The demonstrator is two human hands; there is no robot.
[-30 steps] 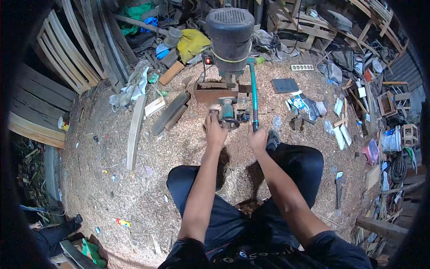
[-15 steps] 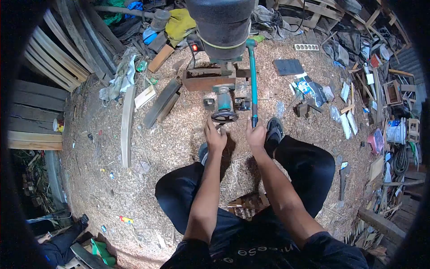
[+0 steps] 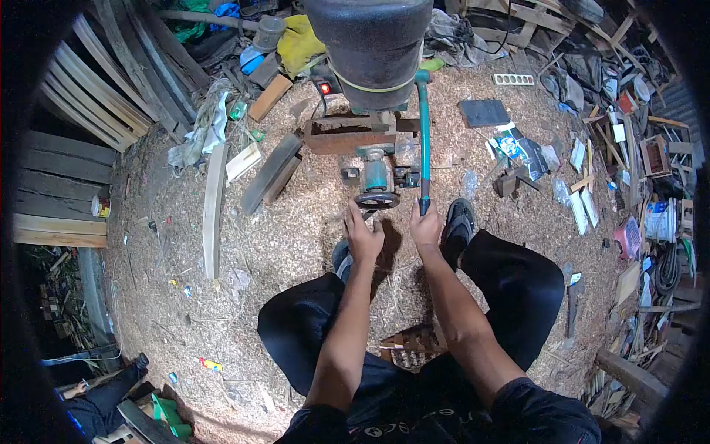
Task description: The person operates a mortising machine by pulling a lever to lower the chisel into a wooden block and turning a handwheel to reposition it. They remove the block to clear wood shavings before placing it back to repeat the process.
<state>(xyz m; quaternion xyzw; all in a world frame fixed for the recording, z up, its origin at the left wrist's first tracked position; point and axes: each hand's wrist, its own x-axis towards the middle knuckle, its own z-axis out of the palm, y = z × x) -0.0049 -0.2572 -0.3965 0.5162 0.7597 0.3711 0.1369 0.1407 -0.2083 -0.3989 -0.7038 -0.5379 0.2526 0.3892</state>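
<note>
A bench machine with a dark round motor housing [image 3: 370, 48] stands before me. Its black handwheel [image 3: 377, 200] sits low at the front, below a green column [image 3: 376, 176]. My left hand [image 3: 364, 237] is at the wheel's lower left rim, fingers and thumb on either side of a dark stub there; the grip is partly hidden. My right hand [image 3: 427, 225] is closed around the black end of a long green lever [image 3: 424, 140], which hangs nearly straight down on the machine's right. Behind the wheel lies a rusty brown metal bed [image 3: 347, 143].
Wood shavings cover the floor. Dark timber pieces [image 3: 271, 174] and a long pale board [image 3: 214, 214] lie to the left. A dark block [image 3: 484, 112] and plastic packaging [image 3: 521, 148] are on the right. A red switch light [image 3: 324, 88] glows. Another person's leg [image 3: 111, 388] shows at lower left.
The view has shifted slightly, so the machine appears a little lower and to the right. Both hands keep their places at the wheel and the lever.
</note>
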